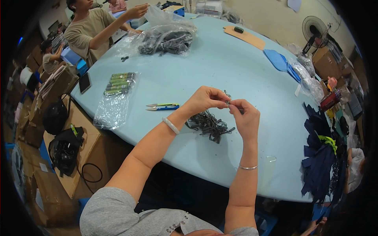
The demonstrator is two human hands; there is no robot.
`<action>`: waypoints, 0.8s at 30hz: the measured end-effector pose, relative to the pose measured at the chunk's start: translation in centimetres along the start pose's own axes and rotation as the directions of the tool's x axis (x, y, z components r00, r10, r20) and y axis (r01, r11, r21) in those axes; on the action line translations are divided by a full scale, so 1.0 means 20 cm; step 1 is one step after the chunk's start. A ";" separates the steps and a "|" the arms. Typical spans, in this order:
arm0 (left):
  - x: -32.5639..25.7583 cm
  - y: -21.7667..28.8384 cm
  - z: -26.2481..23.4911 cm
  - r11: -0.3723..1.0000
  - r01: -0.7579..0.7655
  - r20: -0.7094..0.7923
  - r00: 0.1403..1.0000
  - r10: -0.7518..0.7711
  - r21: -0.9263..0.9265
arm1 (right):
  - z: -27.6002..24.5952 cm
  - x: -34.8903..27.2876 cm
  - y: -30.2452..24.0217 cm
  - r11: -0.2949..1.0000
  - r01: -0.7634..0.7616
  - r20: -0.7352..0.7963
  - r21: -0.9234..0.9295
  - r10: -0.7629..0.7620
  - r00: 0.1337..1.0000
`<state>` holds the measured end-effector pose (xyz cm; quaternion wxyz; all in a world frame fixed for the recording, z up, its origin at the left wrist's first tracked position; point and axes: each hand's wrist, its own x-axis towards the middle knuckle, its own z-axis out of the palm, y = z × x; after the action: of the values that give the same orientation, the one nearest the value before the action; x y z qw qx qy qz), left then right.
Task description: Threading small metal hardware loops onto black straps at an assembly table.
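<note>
Over the near middle of the table, my left hand and my right hand meet fingertip to fingertip. Both are closed in a pinch around something small and greyish, mostly covered by the fingers and too small to name. Just below them lies a tangled heap of dark grey cord loops. Thread snips with blue and yellow-green handles rest left of my left hand, blades pointing left.
Batteries in clear wrap and a phone lie at the left. A co-worker handles a plastic bag of dark items at the far left. Navy fabric strips heap along the right edge, below blue pieces.
</note>
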<state>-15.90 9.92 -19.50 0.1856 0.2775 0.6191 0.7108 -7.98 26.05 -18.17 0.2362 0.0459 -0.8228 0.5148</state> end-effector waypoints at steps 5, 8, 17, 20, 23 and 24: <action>-0.01 0.02 0.01 0.999 0.043 0.047 0.998 -0.042 -0.028 | -0.02 0.01 -0.01 0.973 -0.139 0.027 0.185 0.137 0.990; 0.00 -0.01 0.01 0.996 0.037 0.050 0.998 -0.033 -0.076 | -0.02 0.01 -0.02 0.963 -0.182 0.042 0.200 0.177 0.983; 0.01 -0.04 0.01 0.999 -0.001 -0.131 0.991 -0.006 -0.050 | -0.01 0.01 0.05 0.914 -0.217 0.177 0.343 0.164 0.970; 0.01 -0.02 0.04 1.000 -0.004 -0.156 0.988 0.001 -0.024 | -0.01 0.01 0.04 0.898 -0.236 0.202 0.371 0.170 0.965; 0.01 -0.04 0.02 0.999 -0.032 -0.173 0.985 0.029 -0.012 | 0.00 0.01 0.02 0.895 -0.234 0.187 0.381 0.173 0.967; 0.01 -0.03 0.02 0.999 -0.033 -0.172 0.985 0.030 -0.014 | 0.00 0.01 0.02 0.901 -0.242 0.172 0.361 0.191 0.966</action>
<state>-15.80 10.46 -20.08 0.1227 0.2233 0.6225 0.7400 -8.35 26.29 -18.37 0.1091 0.0327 -0.7216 0.6829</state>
